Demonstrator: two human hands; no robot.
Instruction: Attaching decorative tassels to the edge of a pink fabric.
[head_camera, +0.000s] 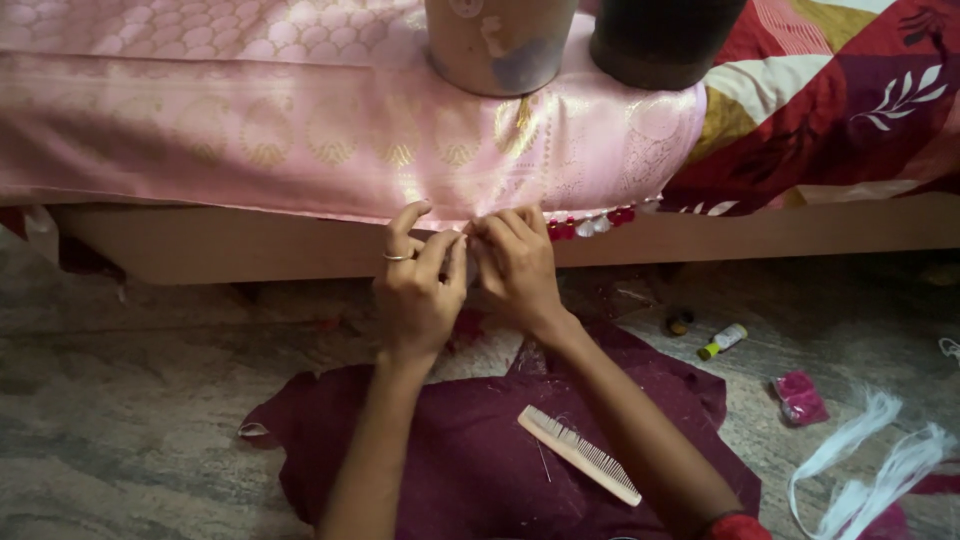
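A pink cloth with gold woven motifs (300, 130) hangs over the edge of a bed. Both my hands meet at its lower hem. My left hand (418, 285), a ring on one finger, pinches the hem's fringe. My right hand (515, 265) pinches the same spot from the right, fingertips touching the left's. A row of small red and white tassels (590, 225) hangs from the hem just right of my hands. What thread lies between the fingers is hidden.
A pale comb (578, 455) lies on a maroon cloth (450, 450) on the floor below my arms. A small tube (722, 341), a pink packet (800, 397) and white thread bundles (870, 460) lie at the right. Two pots (500, 45) weigh down the cloth on the bed.
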